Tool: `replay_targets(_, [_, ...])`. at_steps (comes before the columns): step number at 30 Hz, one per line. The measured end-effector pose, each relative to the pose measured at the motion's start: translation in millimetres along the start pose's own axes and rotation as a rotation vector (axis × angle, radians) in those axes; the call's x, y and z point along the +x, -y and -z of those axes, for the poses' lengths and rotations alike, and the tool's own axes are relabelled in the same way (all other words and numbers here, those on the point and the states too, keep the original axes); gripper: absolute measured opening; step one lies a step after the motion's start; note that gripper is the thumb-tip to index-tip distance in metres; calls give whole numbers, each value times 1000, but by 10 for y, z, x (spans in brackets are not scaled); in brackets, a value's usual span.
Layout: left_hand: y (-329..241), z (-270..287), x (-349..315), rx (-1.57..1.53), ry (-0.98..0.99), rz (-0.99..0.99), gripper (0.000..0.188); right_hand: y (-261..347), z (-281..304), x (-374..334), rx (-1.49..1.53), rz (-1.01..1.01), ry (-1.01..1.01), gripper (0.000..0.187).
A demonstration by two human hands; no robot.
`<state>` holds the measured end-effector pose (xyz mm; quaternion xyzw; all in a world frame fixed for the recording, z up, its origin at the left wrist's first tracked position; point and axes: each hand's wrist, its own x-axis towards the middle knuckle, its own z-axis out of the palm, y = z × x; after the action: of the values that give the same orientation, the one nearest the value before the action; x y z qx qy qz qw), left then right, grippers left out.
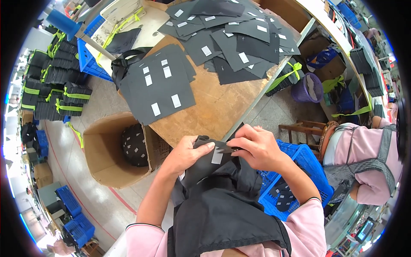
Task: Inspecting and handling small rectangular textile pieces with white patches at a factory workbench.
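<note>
Just off the near corner of the wooden table, a folded black fabric piece [204, 165] with a white patch is held over my lap. My left hand [187, 155] is closed on it, thumb on top beside a rolled edge. My right hand [258, 147] pinches at the right edge of the piece. Dark pointed shapes show at its fingertips, perhaps blades of small snips, but too small to tell. On the table [214, 111] lies a neat stack of black pieces [165, 92] with white patches, and behind it a loose heap of similar pieces [239, 43].
An open cardboard box [100, 150] with dark patched pieces inside stands left of the table. Blue crates [295, 158] stand at my right, near another person in pink [364, 154]. Black bundles with lime ties [64, 73] pile up at far left. A purple basket [307, 88] sits right of the table.
</note>
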<state>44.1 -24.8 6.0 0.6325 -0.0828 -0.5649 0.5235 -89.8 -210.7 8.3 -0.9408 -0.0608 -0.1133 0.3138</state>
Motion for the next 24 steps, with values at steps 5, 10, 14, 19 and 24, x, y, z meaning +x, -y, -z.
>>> replay_targets(5, [-33,44,-33,57,-50,35,20,-26,-52,53,56,28,1,27])
replay_targets(10, [-57,51,-29,63,-18,3,19,-43,-19,90,68,2,-18,28])
replay_targets(14, [-68,66,-25,117,-5,15,19,-86,-8,144,52,42,22,28])
replay_targets(19, [-22,97,-2,53,26,19,19,-122,-30,147,15,140,24,28])
replay_targets(24, [31,151,42,1,6,15,26,-2,-114,37,86,46,-178,31])
